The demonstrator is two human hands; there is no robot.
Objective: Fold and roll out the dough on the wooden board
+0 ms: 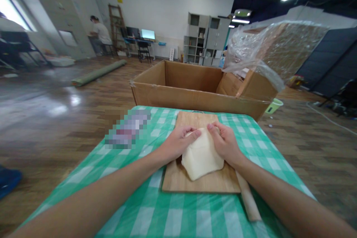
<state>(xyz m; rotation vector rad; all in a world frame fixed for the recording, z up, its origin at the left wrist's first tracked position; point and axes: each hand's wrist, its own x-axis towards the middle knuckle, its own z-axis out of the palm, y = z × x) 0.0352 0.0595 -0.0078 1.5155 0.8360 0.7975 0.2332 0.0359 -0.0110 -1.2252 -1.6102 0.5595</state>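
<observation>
A pale slab of dough lies on a wooden cutting board in the middle of the table. My left hand grips the dough's far left edge, fingers curled over it. My right hand grips the far right edge the same way, so the far edge is lifted and folded towards me. A wooden rolling pin lies along the board's right side, partly under my right forearm.
The table wears a green and white checked cloth. A large open cardboard box stands just beyond the table, with a plastic-wrapped box on its right. A blurred patch lies left of the board. A person sits far off.
</observation>
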